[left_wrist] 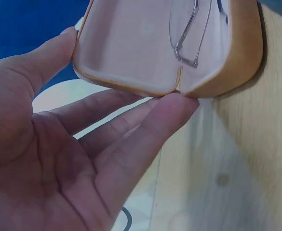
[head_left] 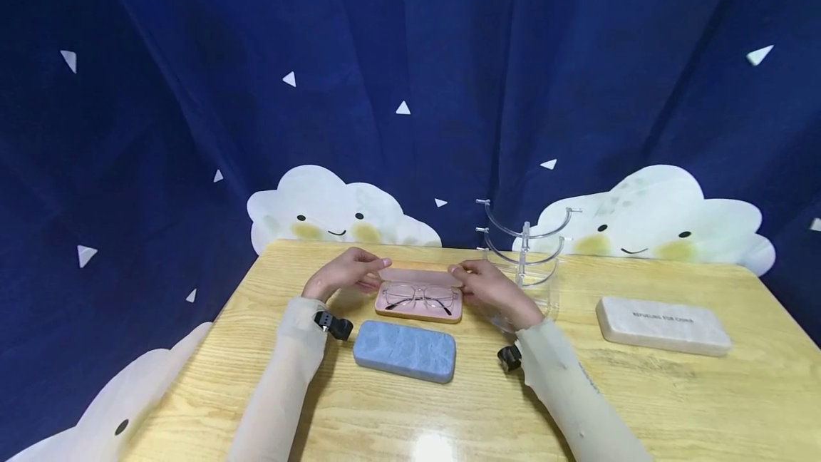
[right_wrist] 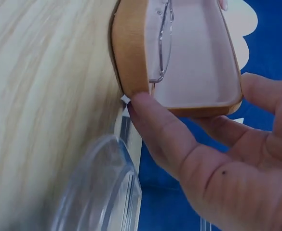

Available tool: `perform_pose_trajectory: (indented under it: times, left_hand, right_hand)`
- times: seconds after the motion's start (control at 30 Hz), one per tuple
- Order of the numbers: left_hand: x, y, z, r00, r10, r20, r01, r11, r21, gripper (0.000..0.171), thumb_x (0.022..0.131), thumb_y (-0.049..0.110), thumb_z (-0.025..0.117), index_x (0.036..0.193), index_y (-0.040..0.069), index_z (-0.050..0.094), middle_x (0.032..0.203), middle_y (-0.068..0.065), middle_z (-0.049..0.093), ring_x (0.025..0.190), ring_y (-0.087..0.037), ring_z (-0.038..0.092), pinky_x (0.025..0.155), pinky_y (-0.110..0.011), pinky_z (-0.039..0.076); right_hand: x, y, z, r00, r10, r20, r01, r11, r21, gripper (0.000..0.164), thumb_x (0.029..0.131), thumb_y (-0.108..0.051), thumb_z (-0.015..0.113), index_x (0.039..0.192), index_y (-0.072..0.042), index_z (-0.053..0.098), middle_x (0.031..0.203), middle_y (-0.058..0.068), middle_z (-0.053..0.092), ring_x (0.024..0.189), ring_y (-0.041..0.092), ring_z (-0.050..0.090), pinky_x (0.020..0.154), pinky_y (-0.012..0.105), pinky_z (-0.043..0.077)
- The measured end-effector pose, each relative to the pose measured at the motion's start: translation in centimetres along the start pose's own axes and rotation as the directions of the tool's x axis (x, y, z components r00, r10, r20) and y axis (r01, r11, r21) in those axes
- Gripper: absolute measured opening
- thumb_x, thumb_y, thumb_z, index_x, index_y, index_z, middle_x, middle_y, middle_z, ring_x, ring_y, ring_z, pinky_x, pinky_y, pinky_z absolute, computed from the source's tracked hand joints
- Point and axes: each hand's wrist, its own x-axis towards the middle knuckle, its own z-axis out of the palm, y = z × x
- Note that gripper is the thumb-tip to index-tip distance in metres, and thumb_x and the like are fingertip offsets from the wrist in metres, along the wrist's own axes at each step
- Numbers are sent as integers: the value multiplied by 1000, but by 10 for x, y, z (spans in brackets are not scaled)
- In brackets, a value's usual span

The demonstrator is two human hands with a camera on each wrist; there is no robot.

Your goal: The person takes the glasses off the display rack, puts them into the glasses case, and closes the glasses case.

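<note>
An orange glasses case [head_left: 393, 313] with a pink lining lies on the table, its lid [head_left: 418, 276] raised. Inside it rests a pair of thin metal-framed glasses [head_left: 420, 299], temples folded. My left hand [head_left: 346, 273] holds the case's left end, thumb on the lid's free edge and a fingertip at the hinge corner. At the opposite end my right hand [head_left: 492, 289] grips likewise, thumb [right_wrist: 259, 91] on the lid edge and forefinger [right_wrist: 162, 120] by the hinge. Nearer me sits a closed blue case [head_left: 404, 351], between the forearms.
A clear plastic display stand [head_left: 524, 255] with curved arms rises just behind the right hand. To the right lies a closed whitish case [head_left: 663, 325] with lettering on top. A dark blue curtain [head_left: 410, 141] with cloud pictures hangs behind the wooden table [head_left: 256, 391].
</note>
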Motion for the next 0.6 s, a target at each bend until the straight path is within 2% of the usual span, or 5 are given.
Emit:
perform_pose_trajectory:
  times: [0.17, 0.27, 0.43, 0.6]
  left_hand:
    - [-5, 2, -2, 998, -56, 8, 57, 998, -17, 54, 106, 40, 59, 134, -7, 64, 113, -18, 73, 92, -24, 78, 85, -43, 66]
    - [-6, 2, -1, 999, -51, 18, 51, 998, -30, 53, 107, 37, 60, 135, -7, 64, 112, -18, 73, 85, -20, 77, 81, -40, 66]
    - [-5, 0, -1, 1000, 8, 1, -7, 998, -57, 47, 106, 27, 62, 138, -7, 61, 127, -28, 71, 97, -28, 78, 90, -44, 65]
    - [-3, -3, -2, 999, 42, -14, -43, 995, -91, 42, 104, 20, 65, 136, -6, 63, 139, -28, 64, 110, -35, 75, 100, -52, 60]
  right_hand:
    - [1, -1, 0, 999, 53, 1, -53, 999, 8, 45, 111, -30, 49, 131, 9, 58, 121, 24, 66, 102, 26, 70, 91, 41, 64]
    - [1, -1, 1, 997, 73, 4, -73, 997, 30, 43, 111, -30, 49, 131, 8, 57, 113, 19, 67, 95, 22, 67, 86, 37, 64]
    - [2, 0, 3, 997, 78, 0, -78, 995, 67, 41, 111, -27, 48, 133, 7, 56, 109, 14, 62, 94, 20, 60, 85, 37, 62]
    - [1, 0, 1, 998, 60, 10, -60, 995, 82, 37, 110, -24, 49, 134, 5, 55, 120, 19, 62, 103, 25, 62, 90, 41, 62]
